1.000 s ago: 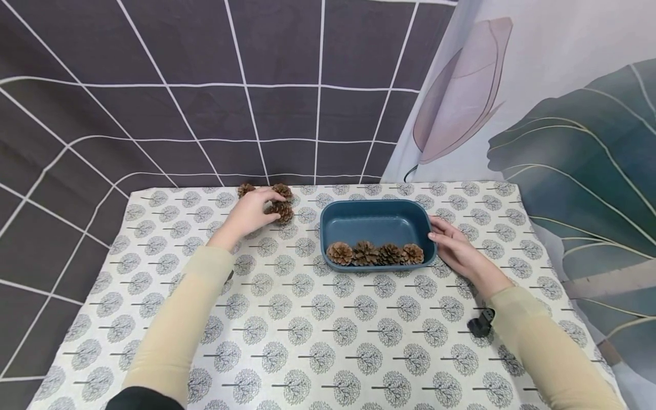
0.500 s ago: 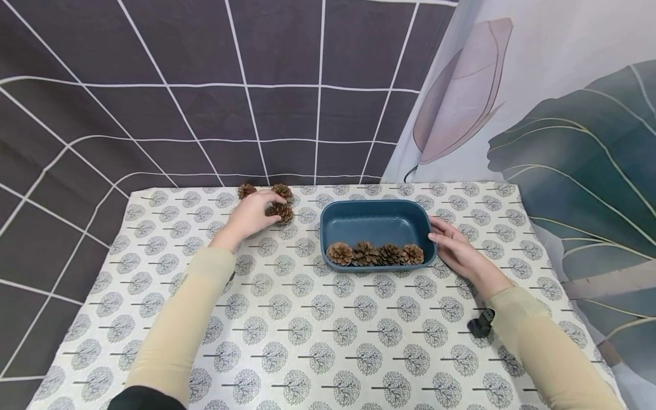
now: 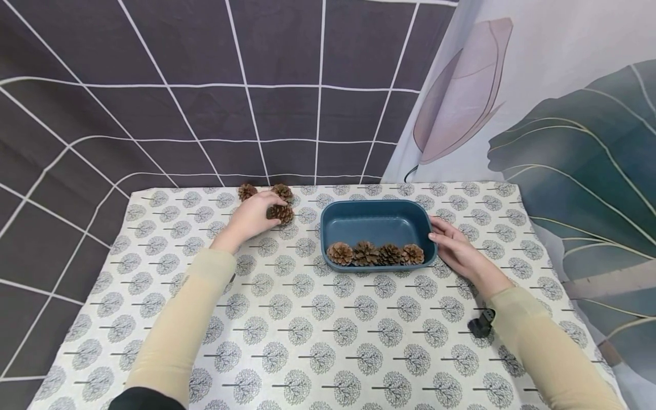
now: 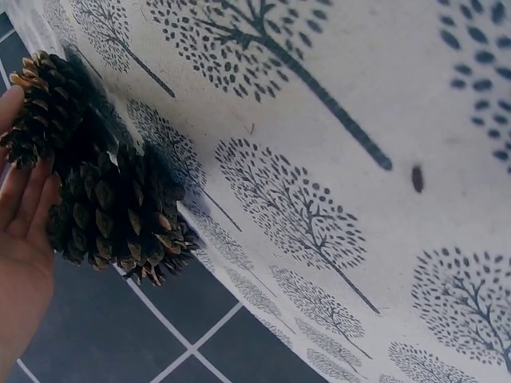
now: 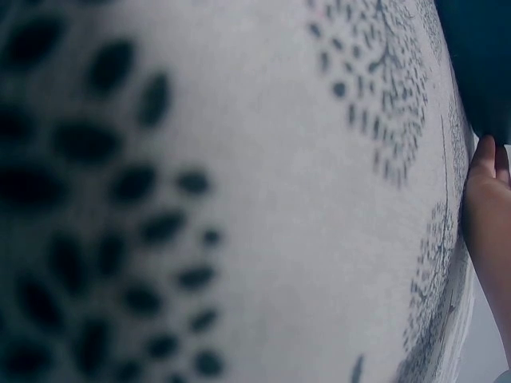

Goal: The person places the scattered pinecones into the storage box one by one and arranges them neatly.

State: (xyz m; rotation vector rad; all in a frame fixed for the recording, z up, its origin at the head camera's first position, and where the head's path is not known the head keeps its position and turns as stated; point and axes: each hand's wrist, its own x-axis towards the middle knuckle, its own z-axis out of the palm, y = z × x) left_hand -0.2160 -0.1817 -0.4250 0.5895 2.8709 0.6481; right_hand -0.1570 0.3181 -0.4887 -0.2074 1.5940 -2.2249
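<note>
In the head view my left hand (image 3: 249, 218) pinches a brown pine cone (image 3: 281, 214) between thumb and fingers, close over the cloth at the table's back left. Two other pine cones sit just behind that hand, one at the left (image 3: 247, 191) and one at the right (image 3: 282, 192). The left wrist view shows the hand (image 4: 22, 263) with its fingers against the held cone (image 4: 54, 104). My right hand (image 3: 458, 249) holds the right end of a blue rectangular basin (image 3: 330, 228), thumb at the rim and fingers along the outer wall.
Several pine cones (image 3: 365, 253) stand in a row along the near wall inside the basin. A tree-print cloth (image 3: 328, 330) covers the table. Behind its far edge hangs a dark curtain (image 3: 205, 114) with white grid lines, and a pale leaf-print curtain (image 3: 564, 171) hangs at the right.
The pine cone in my left hand has turned slightly, and the left hand has shifted a little to the right. My right hand and the basin have stayed in place.
</note>
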